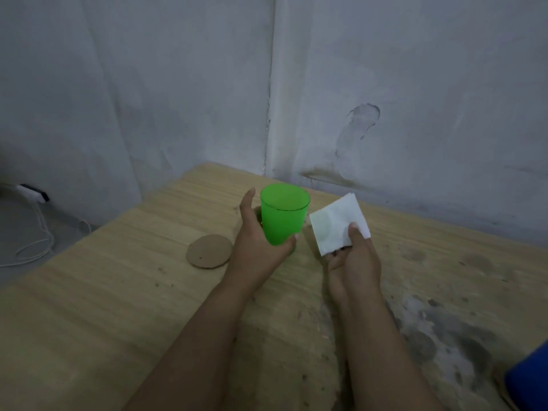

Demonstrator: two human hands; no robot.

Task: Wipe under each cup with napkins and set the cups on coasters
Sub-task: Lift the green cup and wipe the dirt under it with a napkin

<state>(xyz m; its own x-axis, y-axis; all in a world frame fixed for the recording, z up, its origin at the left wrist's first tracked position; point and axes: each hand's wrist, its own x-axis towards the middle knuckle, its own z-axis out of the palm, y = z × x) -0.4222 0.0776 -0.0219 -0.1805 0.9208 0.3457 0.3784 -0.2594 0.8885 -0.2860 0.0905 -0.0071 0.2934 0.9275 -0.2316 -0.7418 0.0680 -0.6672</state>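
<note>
A bright green plastic cup is upright near the far corner of the wooden table. My left hand wraps around its lower part, thumb on the near side and fingers behind it. Whether the cup's base touches the table is hidden by the hand. My right hand holds a folded white napkin just right of the cup, thumb pressed on top of it. A round cardboard coaster lies flat on the table to the left of the cup.
A blue object shows at the bottom right edge. The table's right part is stained and gritty. Walls meet in a corner right behind the table. A white cable and plug lie on the floor to the left.
</note>
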